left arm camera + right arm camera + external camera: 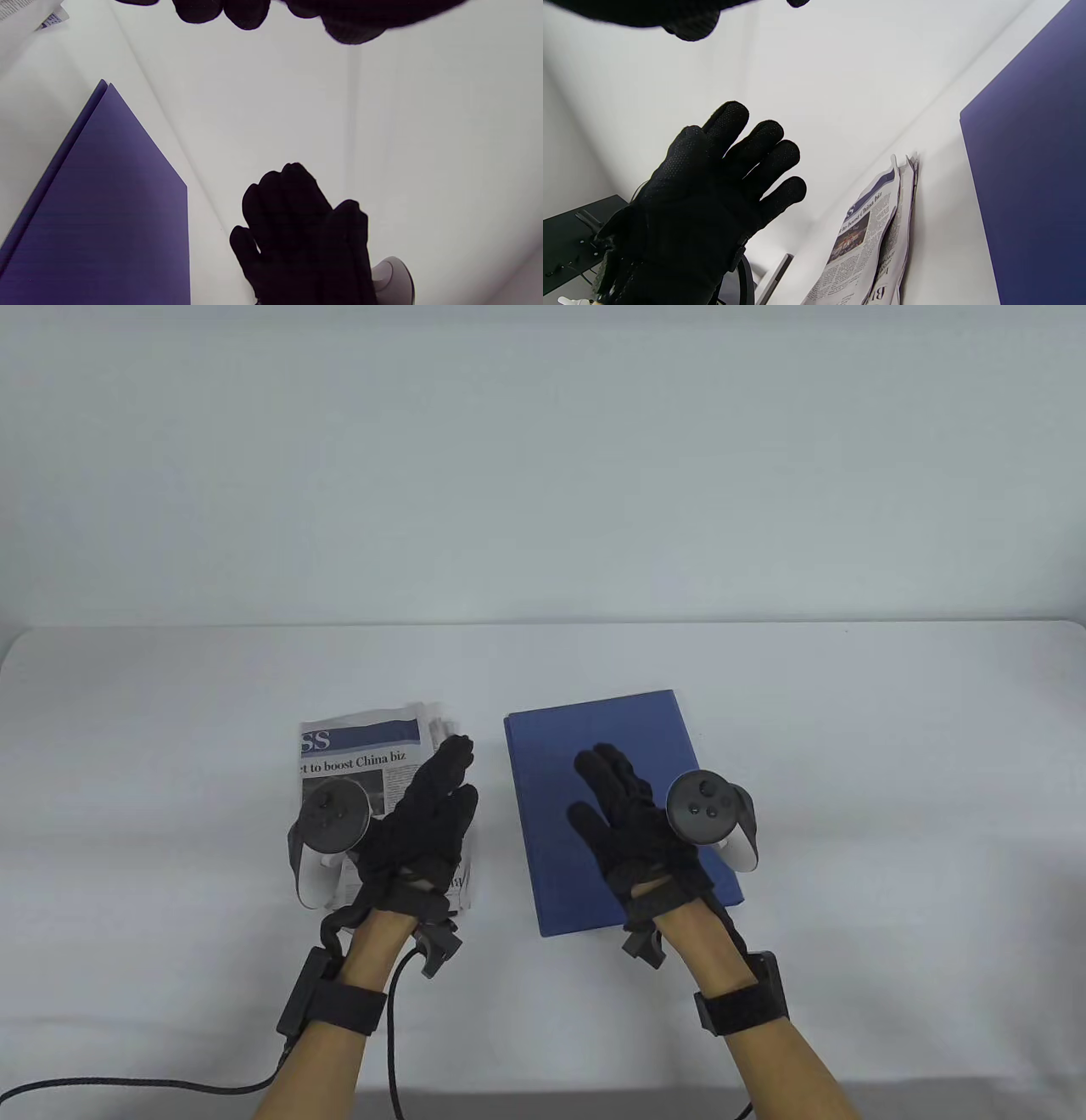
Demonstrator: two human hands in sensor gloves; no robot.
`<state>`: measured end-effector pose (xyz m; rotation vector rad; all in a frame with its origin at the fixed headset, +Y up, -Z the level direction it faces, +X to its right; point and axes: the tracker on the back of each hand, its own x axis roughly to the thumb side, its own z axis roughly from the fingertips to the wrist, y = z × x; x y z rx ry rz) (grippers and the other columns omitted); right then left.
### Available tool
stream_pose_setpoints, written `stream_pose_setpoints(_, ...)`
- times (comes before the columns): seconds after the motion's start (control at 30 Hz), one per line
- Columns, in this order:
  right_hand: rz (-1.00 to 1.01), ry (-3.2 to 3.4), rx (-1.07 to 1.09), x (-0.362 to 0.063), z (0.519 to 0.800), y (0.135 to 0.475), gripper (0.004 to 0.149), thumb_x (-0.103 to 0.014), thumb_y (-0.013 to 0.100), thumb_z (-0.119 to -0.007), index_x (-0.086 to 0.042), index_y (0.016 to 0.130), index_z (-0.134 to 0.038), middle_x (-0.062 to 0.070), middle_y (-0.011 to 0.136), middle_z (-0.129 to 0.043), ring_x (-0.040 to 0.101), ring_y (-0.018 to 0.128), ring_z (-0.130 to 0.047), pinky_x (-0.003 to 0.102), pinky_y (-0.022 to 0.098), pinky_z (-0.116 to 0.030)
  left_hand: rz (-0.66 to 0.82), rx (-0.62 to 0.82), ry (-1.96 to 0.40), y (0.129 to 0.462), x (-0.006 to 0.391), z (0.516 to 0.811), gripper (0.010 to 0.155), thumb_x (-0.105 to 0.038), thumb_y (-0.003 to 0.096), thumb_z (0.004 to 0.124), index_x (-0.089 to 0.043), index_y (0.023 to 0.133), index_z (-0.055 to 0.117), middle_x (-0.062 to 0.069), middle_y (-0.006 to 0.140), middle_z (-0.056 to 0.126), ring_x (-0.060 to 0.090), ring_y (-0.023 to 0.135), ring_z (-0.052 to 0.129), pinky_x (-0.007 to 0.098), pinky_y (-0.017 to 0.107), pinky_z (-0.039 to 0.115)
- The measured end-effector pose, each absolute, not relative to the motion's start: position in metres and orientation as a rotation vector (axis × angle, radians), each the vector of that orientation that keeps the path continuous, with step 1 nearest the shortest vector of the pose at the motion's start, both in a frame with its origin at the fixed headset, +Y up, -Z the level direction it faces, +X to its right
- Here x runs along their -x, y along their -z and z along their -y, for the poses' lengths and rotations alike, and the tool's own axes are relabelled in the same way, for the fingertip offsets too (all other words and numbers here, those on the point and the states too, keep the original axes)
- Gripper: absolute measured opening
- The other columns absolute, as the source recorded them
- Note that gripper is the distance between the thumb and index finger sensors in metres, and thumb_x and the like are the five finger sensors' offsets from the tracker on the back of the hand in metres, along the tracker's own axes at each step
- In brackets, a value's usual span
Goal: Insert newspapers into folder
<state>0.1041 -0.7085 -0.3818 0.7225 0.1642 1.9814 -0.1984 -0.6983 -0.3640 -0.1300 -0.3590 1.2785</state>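
Note:
A folded stack of newspapers (361,755) lies on the white table left of centre; it also shows in the right wrist view (869,237). A closed blue folder (594,729) lies flat to its right; it also shows in the left wrist view (106,212) and the right wrist view (1031,190). My left hand (428,814) hovers above the newspapers, fingers straight and held together, holding nothing; it shows in the right wrist view (712,190). My right hand (624,806) hovers above the folder, fingers extended, holding nothing; it shows in the left wrist view (297,233).
The white table (848,780) runs to a pale wall behind. A black cable (170,1082) trails from my left wrist across the table's front left. A dark stand (568,245) shows at the lower left of the right wrist view.

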Motion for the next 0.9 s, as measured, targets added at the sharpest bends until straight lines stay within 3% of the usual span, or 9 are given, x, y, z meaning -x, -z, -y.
stream_pose_setpoints(0.37, -0.161, -1.924, -0.73, -0.101, 0.708, 0.384, 0.081, -0.051, 0.061, -0.061, -0.002, 0.111, -0.02, 0.027, 0.107, -0.006, 0.057, 0.098, -0.009, 0.078, 0.058, -0.012, 0.33, 0.141, -1.273, 0.368, 0.201, 0.704, 0.068, -0.051, 0.0623, 0.059, -0.045, 0.12, 0.022, 0.001, 0.129, 0.026, 0.036, 0.121, 0.027, 0.064, 0.09, 0.032)
stream_pose_setpoints(0.67, -0.159, -1.875, -0.727, -0.1, 0.705, 0.382, 0.08, -0.05, 0.061, -0.061, -0.001, 0.11, -0.02, 0.027, 0.107, -0.006, 0.057, 0.098, -0.01, 0.078, 0.058, -0.013, 0.366, 0.2, -1.126, 0.365, 0.184, 0.714, 0.068, -0.051, 0.0621, 0.059, -0.045, 0.12, 0.023, 0.001, 0.129, 0.025, 0.037, 0.121, 0.027, 0.064, 0.09, 0.032)
stream_pose_setpoints(0.9, -0.288, -1.987, -0.667, -0.092, 0.715, 0.381, 0.084, -0.052, 0.061, -0.063, -0.001, 0.11, -0.018, 0.028, 0.106, -0.006, 0.058, 0.097, -0.011, 0.078, 0.058, -0.015, 0.359, 0.178, -1.102, 0.361, 0.187, 0.711, 0.068, -0.051, 0.0621, 0.057, -0.054, 0.118, 0.019, 0.002, 0.129, 0.026, 0.037, 0.121, 0.028, 0.065, 0.09, 0.033)
